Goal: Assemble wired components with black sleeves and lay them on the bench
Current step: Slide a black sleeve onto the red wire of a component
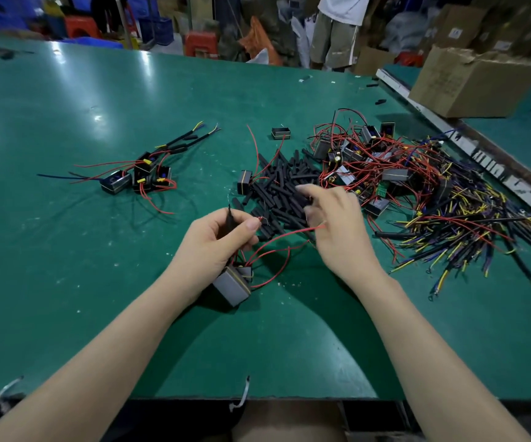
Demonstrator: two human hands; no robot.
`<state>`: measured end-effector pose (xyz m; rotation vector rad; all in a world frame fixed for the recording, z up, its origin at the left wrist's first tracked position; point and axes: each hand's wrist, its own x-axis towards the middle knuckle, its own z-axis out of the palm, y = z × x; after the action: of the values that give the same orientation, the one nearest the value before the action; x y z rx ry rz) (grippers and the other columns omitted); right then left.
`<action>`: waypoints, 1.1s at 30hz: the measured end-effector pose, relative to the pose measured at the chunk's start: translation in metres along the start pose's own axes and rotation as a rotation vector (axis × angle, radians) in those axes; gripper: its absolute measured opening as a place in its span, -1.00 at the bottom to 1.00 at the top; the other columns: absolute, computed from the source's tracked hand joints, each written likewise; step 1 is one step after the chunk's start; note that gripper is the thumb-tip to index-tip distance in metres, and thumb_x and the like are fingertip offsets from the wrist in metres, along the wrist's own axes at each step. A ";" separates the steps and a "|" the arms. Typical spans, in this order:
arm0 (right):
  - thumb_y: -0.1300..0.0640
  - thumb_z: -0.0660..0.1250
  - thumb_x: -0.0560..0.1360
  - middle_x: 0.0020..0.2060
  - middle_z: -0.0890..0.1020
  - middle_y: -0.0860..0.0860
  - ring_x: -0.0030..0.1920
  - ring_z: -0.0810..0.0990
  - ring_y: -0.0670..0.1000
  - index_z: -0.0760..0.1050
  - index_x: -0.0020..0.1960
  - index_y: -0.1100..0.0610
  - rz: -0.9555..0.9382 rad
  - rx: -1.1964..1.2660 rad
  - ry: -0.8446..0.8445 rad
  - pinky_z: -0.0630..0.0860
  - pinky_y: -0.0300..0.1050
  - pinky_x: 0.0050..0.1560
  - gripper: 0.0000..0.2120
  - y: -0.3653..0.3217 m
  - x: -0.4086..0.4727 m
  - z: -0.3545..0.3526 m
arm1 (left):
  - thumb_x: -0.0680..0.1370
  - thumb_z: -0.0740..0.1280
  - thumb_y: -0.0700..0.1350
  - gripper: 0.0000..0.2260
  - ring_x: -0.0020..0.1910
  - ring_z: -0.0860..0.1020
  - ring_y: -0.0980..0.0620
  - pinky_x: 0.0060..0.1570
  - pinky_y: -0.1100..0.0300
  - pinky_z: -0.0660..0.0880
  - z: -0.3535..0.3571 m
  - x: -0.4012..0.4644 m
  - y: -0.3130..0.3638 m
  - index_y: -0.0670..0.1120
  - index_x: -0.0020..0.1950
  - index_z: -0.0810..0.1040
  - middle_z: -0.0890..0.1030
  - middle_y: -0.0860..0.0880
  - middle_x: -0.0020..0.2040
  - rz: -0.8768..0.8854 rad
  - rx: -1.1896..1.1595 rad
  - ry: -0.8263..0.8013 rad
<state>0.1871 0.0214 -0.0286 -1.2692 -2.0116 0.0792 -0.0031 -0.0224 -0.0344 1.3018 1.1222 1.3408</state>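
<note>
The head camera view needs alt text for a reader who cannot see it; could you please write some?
Over a green bench, the left hand pinches a black sleeve on a grey boxed component with red wires, while the right hand reaches into a pile of black sleeves. Finished assemblies lie left; tangled unsleeved parts lie right.

- worktop: glossy green, flecked with pale scuffs
- sleeves: plain black
- component below the left hand: grey, thin yellow edge line, red wires
- wire pile: red, yellow, blue, black
- box: brown cardboard
</note>
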 end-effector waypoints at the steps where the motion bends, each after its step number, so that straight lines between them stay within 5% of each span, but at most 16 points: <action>1: 0.33 0.20 0.54 -0.06 0.51 0.13 -0.03 0.42 0.09 0.54 0.21 0.20 0.040 0.102 0.088 0.34 -0.15 0.05 -0.72 -0.003 0.001 -0.006 | 0.50 0.37 -0.15 -0.94 -0.35 0.54 0.19 -0.24 0.40 0.48 -0.001 0.000 0.000 -0.12 -0.15 0.57 0.63 0.05 -0.36 0.008 0.006 0.010; 3: 0.26 0.24 0.58 -0.07 0.55 0.10 -0.05 0.49 0.04 0.54 0.12 0.18 0.138 0.292 0.285 0.41 -0.23 0.07 -0.83 -0.005 0.002 -0.020 | 0.47 0.39 -0.10 -0.93 -0.35 0.55 0.17 -0.26 0.38 0.47 -0.002 0.000 -0.001 -0.09 -0.16 0.59 0.64 0.04 -0.34 0.027 0.033 0.016; 7: 0.11 0.26 0.60 -0.13 0.53 -0.10 -0.04 0.58 0.13 0.36 -0.02 -0.07 0.353 0.625 0.505 0.50 -0.09 0.01 -0.90 -0.017 -0.009 -0.031 | 0.50 0.39 -0.14 -0.94 -0.39 0.56 0.14 -0.38 0.39 0.43 -0.001 0.000 -0.004 -0.08 -0.17 0.58 0.63 0.02 -0.35 0.035 0.037 0.055; 13: 0.32 0.25 0.57 -0.08 0.62 0.05 -0.20 0.62 -0.06 0.31 0.09 -0.05 0.317 0.857 0.325 0.50 -0.25 -0.17 -0.72 -0.047 -0.017 -0.005 | 0.52 0.37 -0.18 -0.95 -0.38 0.60 0.15 -0.42 0.38 0.45 0.001 -0.001 -0.001 -0.11 -0.14 0.56 0.64 0.03 -0.36 0.039 0.005 0.046; 19: 0.18 0.36 0.52 -0.08 0.66 -0.05 -0.12 0.65 0.03 0.44 0.02 -0.21 0.167 0.804 0.277 0.53 -0.07 -0.10 -0.72 -0.052 -0.024 0.004 | 0.52 0.36 -0.19 -0.95 -0.37 0.60 0.15 -0.41 0.33 0.50 0.000 -0.001 -0.001 -0.13 -0.14 0.55 0.64 0.04 -0.36 0.036 -0.013 0.040; 26: 0.16 0.40 0.50 -0.06 0.64 -0.13 -0.12 0.64 -0.06 0.35 0.05 -0.33 -0.006 0.553 0.259 0.46 -0.31 -0.12 -0.59 -0.051 -0.033 0.011 | 0.53 0.36 -0.19 -0.95 -0.37 0.60 0.15 -0.37 0.32 0.51 -0.001 -0.001 -0.001 -0.14 -0.13 0.56 0.65 0.03 -0.34 0.037 -0.004 0.046; 33: 0.14 0.41 0.49 -0.07 0.62 -0.16 -0.10 0.59 -0.11 0.33 0.04 -0.36 -0.006 0.486 0.299 0.47 -0.26 -0.14 -0.57 -0.049 -0.033 0.012 | 0.52 0.37 -0.16 -0.95 -0.36 0.60 0.13 -0.41 0.29 0.51 -0.001 -0.001 -0.001 -0.13 -0.13 0.57 0.64 0.01 -0.33 0.032 -0.011 0.004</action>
<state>0.1503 -0.0260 -0.0344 -0.9034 -1.6103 0.3350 -0.0043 -0.0231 -0.0354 1.3146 1.0987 1.3717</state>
